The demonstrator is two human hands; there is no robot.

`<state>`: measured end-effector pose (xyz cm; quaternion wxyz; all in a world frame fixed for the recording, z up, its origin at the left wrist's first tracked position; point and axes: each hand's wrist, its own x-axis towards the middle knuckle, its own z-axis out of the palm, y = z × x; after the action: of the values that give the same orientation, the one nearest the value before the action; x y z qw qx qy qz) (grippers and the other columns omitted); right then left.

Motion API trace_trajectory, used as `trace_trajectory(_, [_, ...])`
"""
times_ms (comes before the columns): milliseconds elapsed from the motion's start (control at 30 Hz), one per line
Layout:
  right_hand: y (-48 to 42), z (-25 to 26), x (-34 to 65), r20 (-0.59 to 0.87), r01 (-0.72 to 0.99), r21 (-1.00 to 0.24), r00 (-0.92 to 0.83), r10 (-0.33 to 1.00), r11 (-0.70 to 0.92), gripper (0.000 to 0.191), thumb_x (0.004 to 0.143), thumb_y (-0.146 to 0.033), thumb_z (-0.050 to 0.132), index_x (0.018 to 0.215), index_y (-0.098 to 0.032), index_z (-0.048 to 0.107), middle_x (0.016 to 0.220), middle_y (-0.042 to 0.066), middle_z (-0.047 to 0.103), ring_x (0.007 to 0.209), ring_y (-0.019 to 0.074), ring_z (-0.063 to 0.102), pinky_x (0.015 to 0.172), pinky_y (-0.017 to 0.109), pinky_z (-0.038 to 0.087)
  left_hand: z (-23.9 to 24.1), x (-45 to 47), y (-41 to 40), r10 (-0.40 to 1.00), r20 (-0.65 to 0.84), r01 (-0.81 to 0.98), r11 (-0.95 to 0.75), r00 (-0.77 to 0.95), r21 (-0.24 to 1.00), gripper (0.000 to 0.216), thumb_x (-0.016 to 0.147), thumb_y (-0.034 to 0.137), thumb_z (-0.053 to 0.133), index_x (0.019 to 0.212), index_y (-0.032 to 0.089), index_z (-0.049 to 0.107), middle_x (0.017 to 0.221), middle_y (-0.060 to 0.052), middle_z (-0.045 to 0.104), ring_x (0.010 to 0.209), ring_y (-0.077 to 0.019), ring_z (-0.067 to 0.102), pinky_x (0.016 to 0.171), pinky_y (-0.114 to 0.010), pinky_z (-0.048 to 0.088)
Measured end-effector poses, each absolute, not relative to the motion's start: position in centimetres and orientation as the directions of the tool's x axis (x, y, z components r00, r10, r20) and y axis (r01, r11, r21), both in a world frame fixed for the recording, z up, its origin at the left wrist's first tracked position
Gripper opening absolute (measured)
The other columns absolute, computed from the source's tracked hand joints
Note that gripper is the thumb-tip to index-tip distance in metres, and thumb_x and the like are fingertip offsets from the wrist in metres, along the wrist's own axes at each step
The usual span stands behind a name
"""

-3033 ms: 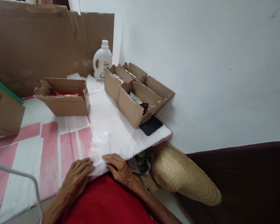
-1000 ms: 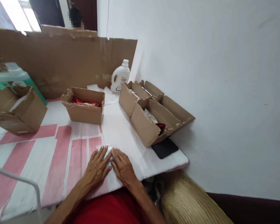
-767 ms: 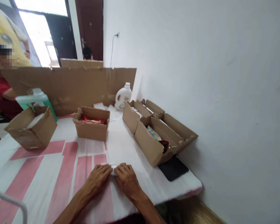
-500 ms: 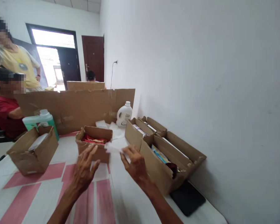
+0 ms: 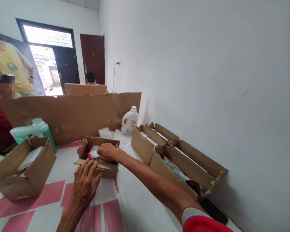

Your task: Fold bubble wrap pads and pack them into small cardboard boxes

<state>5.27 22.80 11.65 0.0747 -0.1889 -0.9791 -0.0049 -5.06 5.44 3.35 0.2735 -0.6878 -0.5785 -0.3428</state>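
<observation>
Right into the small cardboard box (image 5: 106, 173) here, and it's the right hand (image 5: 107, 152) doing the work: fingers curled and closed on the right edge of a clear plastic packet (image 5: 94, 151), which sits inside the walls, just beside something red (image 5: 88, 150). I'd call this the setting-down step, with the packet being laid in among the contents. The next move, as I judge it, calls for settling it flat, then loosening those fingers and lifting out without snagging the front flap (image 5: 100, 164). Look at the pose: right forearm slanting across from the lower right, knuckles up, wrist over the box's right end, red sleeve (image 5: 204, 224) at the edge of view. And the left hand (image 5: 84, 181)? Open, back upward, thumb spread away, holding nothing, fingertips right at that flap; touching or just short of it, I can't tell. All this above the striped counter (image 5: 111, 214).
</observation>
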Motion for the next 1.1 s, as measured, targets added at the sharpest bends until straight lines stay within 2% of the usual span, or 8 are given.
trace_trajectory(100, [23.2,12.8,5.6,0.1,0.378,-0.07,-0.918,0.384,0.923,0.021,0.07,-0.029,0.086,0.06,-0.022,0.069,0.064,0.001,0.069,0.063,0.018,0.065,0.056,0.024,0.044,4.7,-5.0,5.4,0.625,0.78,0.97,-0.204,0.028,0.129,0.048,0.096,0.031,0.056,0.143,0.023,0.049,0.141,-0.014,0.058,0.135,-0.0313,0.051,0.108,-0.047,0.04])
trace_trajectory(233, [23.3,14.8,10.1,0.241,0.445,-0.154,-0.849,0.47,0.882,0.014,0.085,-0.033,0.075,0.089,-0.02,0.075,0.096,0.008,0.075,0.087,0.0201,0.069,0.077,0.028,0.051,6.0,-7.2,5.9,0.586,0.747,0.864,-0.15,-0.314,0.481,0.053,0.097,0.044,0.053,0.146,0.026,0.047,0.153,-0.014,0.046,0.142,-0.0318,0.042,0.118,-0.053,0.032])
trace_trajectory(367, [20.2,10.9,15.2,0.523,0.382,-0.694,-0.316,0.792,0.611,0.04,0.101,-0.051,0.05,0.111,-0.019,0.073,0.115,0.011,0.072,0.103,0.0227,0.068,0.091,0.035,0.053,4.1,-11.0,8.4,0.656,0.267,0.248,-0.124,-0.706,0.961,0.076,0.092,0.072,0.042,0.15,0.023,0.044,0.162,-0.011,0.038,0.152,-0.0299,0.03,0.127,-0.05,0.016])
trace_trajectory(433, [17.7,6.1,15.6,0.381,0.212,-0.893,-0.116,0.917,0.397,0.066,0.1,-0.067,0.038,0.135,-0.018,0.062,0.138,0.016,0.063,0.129,0.028,0.058,0.107,0.043,0.046,2.5,-11.8,9.8,0.713,0.098,0.028,-0.11,-0.695,0.994,0.089,0.087,0.084,0.03,0.147,0.021,0.049,0.159,-0.012,0.044,0.152,-0.031,0.031,0.127,-0.051,0.018])
trace_trajectory(600, [14.4,-2.5,14.8,0.159,0.0,-0.987,-0.23,0.96,0.163,0.093,0.088,-0.079,0.05,0.16,-0.023,0.03,0.164,0.01,0.035,0.155,0.0289,0.023,0.125,0.047,0.024,-0.3,-8.1,10.7,0.818,-0.024,-0.153,-0.078,-0.575,0.985,0.101,0.074,0.095,0.035,0.123,0.013,0.069,0.131,-0.017,0.069,0.145,-0.0361,0.043,0.125,-0.052,0.025])
trace_trajectory(800, [15.0,3.0,21.8,0.193,0.136,-0.969,-0.111,0.975,0.207,0.081,0.088,-0.07,0.059,0.154,-0.025,0.045,0.152,0.01,0.053,0.15,0.0318,0.035,0.122,0.05,0.029,-1.4,-1.9,7.9,0.872,-0.042,-0.258,-0.098,-0.488,0.961,0.078,0.082,0.079,0.052,0.133,0.022,0.065,0.138,-0.008,0.066,0.15,-0.0281,0.035,0.128,-0.044,0.018])
trace_trajectory(967, [12.8,5.2,20.0,0.293,0.165,-0.926,-0.254,0.922,0.34,0.079,0.087,-0.064,0.066,0.153,-0.028,0.044,0.154,0.009,0.05,0.149,0.0309,0.036,0.123,0.048,0.029,-0.4,-4.1,3.5,0.863,-0.043,-0.241,-0.092,-0.504,0.966,0.076,0.085,0.078,0.048,0.136,0.023,0.063,0.138,-0.008,0.065,0.149,-0.0271,0.037,0.126,-0.043,0.024])
trace_trajectory(1100, [11.6,5.2,20.2,0.281,0.111,-0.939,-0.299,0.912,0.325,0.067,0.093,-0.063,0.057,0.148,-0.025,0.05,0.143,0.011,0.06,0.136,0.0297,0.052,0.113,0.044,0.045,-0.6,-3.2,1.7,0.849,-0.049,-0.213,-0.076,-0.526,0.974,0.069,0.087,0.07,0.055,0.137,0.023,0.061,0.142,-0.009,0.063,0.151,-0.0268,0.034,0.126,-0.047,0.024])
